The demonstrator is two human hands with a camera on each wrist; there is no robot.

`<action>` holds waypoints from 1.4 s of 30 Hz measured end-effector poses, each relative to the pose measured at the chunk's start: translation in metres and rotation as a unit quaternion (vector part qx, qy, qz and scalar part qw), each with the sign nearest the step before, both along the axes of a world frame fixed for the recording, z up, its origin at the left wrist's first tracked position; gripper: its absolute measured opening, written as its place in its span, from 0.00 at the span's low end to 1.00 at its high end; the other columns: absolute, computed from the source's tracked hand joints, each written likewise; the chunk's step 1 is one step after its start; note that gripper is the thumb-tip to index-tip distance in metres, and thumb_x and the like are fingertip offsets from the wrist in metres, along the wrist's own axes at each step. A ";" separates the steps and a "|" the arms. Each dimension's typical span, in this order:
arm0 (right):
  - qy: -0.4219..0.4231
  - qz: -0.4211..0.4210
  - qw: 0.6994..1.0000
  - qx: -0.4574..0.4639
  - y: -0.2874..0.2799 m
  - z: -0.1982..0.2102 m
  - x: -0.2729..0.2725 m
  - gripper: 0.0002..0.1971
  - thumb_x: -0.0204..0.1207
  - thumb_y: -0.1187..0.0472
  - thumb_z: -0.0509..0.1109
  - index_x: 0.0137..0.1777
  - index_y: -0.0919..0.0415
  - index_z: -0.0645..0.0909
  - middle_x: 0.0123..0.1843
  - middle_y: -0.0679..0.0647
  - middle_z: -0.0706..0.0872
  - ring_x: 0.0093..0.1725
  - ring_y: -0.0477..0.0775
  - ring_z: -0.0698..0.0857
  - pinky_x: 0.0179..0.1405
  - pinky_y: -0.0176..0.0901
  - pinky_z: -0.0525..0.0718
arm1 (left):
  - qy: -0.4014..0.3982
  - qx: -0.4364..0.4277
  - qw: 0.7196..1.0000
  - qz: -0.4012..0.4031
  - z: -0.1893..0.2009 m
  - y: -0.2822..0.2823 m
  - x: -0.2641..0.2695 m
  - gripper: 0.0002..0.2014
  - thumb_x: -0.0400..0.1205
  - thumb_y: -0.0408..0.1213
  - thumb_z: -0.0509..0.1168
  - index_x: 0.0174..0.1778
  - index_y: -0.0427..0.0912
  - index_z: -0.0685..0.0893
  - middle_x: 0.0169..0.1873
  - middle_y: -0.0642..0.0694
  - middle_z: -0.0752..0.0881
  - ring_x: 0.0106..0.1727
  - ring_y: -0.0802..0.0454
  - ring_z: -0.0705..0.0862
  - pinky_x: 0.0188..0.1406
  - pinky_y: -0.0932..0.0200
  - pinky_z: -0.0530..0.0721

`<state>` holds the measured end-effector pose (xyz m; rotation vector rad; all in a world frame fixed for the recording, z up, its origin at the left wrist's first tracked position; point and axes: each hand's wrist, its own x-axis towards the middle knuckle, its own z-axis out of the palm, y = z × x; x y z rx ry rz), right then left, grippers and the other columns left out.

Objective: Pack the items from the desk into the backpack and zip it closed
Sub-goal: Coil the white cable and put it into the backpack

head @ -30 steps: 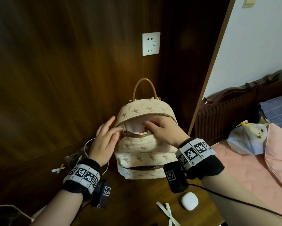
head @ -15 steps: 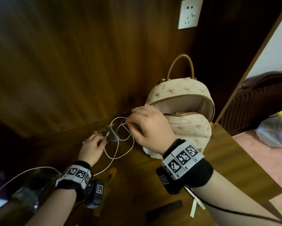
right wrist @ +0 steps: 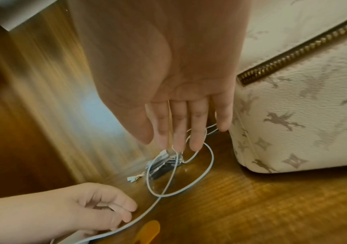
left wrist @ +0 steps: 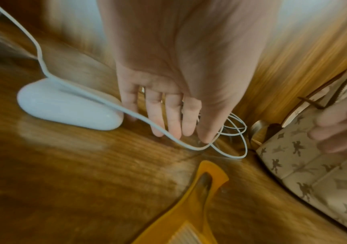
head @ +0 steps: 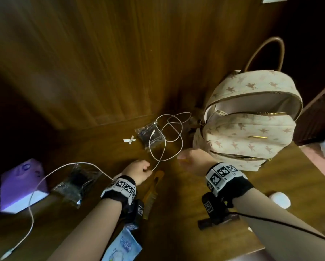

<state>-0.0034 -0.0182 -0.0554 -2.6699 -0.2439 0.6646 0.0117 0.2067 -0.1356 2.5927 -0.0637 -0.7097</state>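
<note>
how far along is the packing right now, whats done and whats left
Early to midway. The cream horse-print backpack stands unzipped; its contents cannot be seen. In hand: the left hand holds the white charging cable, while the right hand hovers open. Still on the desk: orange comb, white oval case, clear plastic packets, blue tissue pack. Zipping remains.

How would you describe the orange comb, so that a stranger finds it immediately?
Start at the cream backpack standing on the wooden desk. Look to its left, just beside the left hand: the orange comb lies flat there. It is the only orange thing, with a slotted handle.
</note>
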 end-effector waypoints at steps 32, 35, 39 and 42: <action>-0.295 -0.030 0.938 0.179 0.121 0.093 0.039 0.34 0.76 0.51 0.70 0.79 0.58 0.61 0.75 0.59 0.71 0.72 0.54 0.72 0.74 0.52 0.70 | -0.313 -0.434 0.845 0.023 0.227 0.096 0.001 0.13 0.83 0.26 0.59 0.49 0.50 0.81 0.42 0.53 0.88 0.38 0.66 0.81 0.42 0.66 0.78; -0.248 -0.054 0.948 0.190 0.122 0.102 0.039 0.14 0.82 0.51 0.61 0.58 0.60 0.81 0.47 0.48 0.85 0.45 0.43 0.83 0.47 0.39 0.81 | -0.345 -0.447 0.825 0.014 0.248 0.111 -0.009 0.13 0.83 0.26 0.58 0.49 0.49 0.82 0.42 0.53 0.88 0.38 0.63 0.81 0.42 0.65 0.79; -0.260 -0.060 0.939 0.219 0.121 0.119 0.038 0.14 0.85 0.54 0.57 0.47 0.57 0.82 0.41 0.48 0.86 0.42 0.46 0.84 0.44 0.37 0.78 | -0.363 -0.427 0.828 -0.009 0.266 0.126 -0.011 0.12 0.83 0.28 0.59 0.53 0.50 0.81 0.44 0.54 0.89 0.48 0.63 0.84 0.51 0.64 0.80; -0.329 -0.054 0.911 0.244 0.126 0.148 0.038 0.13 0.85 0.56 0.57 0.45 0.55 0.81 0.39 0.49 0.87 0.43 0.50 0.87 0.50 0.42 0.83 | -0.382 -0.347 0.855 -0.048 0.271 0.131 -0.003 0.12 0.84 0.32 0.60 0.57 0.54 0.82 0.48 0.56 0.89 0.61 0.60 0.82 0.68 0.54 0.76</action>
